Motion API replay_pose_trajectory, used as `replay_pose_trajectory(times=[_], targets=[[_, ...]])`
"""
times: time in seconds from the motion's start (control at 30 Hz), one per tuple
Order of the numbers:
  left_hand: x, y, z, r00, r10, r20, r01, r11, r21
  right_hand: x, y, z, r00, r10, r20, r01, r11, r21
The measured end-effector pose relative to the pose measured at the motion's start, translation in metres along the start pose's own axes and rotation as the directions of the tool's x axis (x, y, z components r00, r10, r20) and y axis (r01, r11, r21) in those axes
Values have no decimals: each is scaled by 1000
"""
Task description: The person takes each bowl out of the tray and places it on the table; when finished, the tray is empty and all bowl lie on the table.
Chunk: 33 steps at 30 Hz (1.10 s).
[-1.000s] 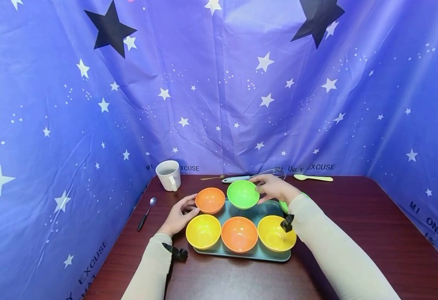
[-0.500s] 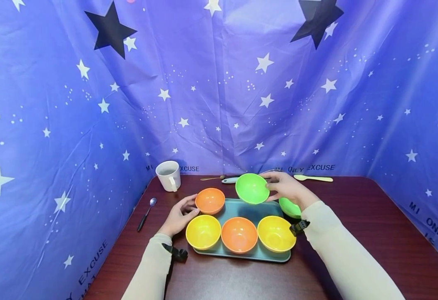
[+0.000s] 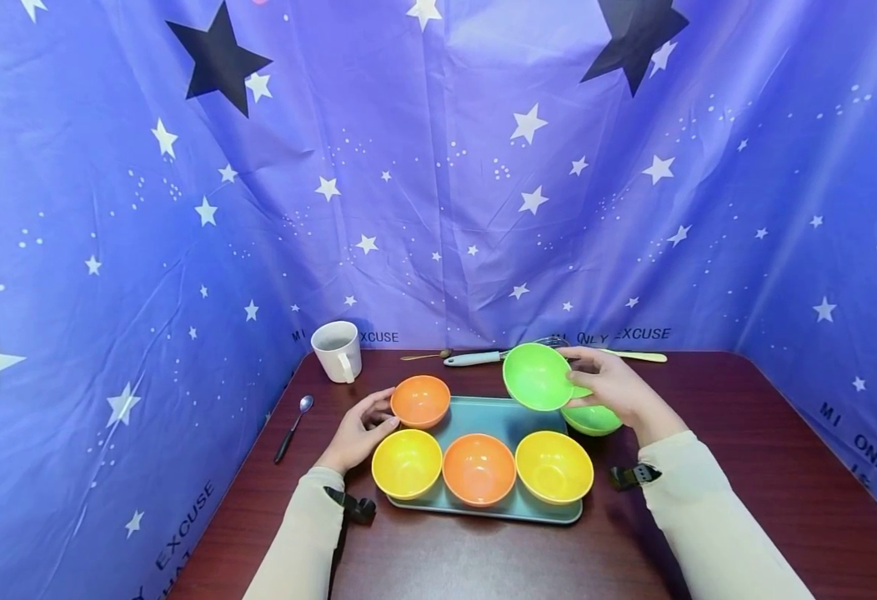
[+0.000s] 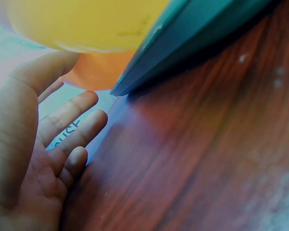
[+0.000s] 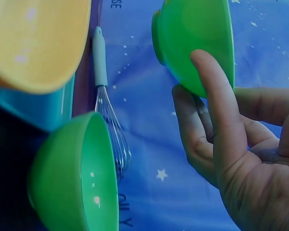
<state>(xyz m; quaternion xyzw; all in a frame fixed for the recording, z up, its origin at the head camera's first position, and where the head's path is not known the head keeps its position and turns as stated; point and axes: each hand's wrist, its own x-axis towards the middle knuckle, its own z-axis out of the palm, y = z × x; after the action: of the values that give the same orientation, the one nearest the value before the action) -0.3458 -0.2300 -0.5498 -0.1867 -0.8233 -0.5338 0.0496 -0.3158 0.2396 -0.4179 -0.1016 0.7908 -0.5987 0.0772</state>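
My right hand point(image 3: 622, 393) pinches a green bowl point(image 3: 536, 377) by its right side, raised and tilted over the back right of the blue-green tray point(image 3: 476, 410). In the right wrist view, the thumb point(image 5: 216, 96) lies along the outside of the bowl. A second green bowl point(image 3: 592, 421) sits just right of the tray, partly overlapped by the held bowl. My left hand point(image 3: 359, 433) rests at the left side of an orange bowl point(image 3: 420, 401), fingers relaxed. Along the tray's front stand a yellow bowl point(image 3: 407, 463), another orange bowl point(image 3: 479, 469) and another yellow bowl point(image 3: 554, 467).
A white mug point(image 3: 337, 352) stands at the back left, with a black-handled spoon point(image 3: 293, 429) in front of it. A whisk point(image 3: 476, 358) lies along the back edge, and a pale yellow utensil point(image 3: 641, 357) is partly hidden behind my right hand.
My right hand has carried the green bowl rightward and up, away from the orange bowl, tilting it. The second green bowl shows upright now, after leaning. My left hand has stayed put.
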Motion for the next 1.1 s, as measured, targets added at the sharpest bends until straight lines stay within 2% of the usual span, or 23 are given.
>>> replay_pose_trajectory(times=[0.27, 0.67, 1.1], targets=[[0, 0, 1, 1000, 2, 2, -2, 1000, 3, -19, 6, -16, 998, -18, -61, 20, 999, 32], [-1, 2, 0, 1000, -7, -4, 7, 1000, -17, -42, 15, -45, 978, -137, -157, 141, 990, 11], [-1, 1, 0, 1000, 5, -1, -5, 1000, -12, -56, 30, -82, 969, -150, -196, 187, 965, 186]])
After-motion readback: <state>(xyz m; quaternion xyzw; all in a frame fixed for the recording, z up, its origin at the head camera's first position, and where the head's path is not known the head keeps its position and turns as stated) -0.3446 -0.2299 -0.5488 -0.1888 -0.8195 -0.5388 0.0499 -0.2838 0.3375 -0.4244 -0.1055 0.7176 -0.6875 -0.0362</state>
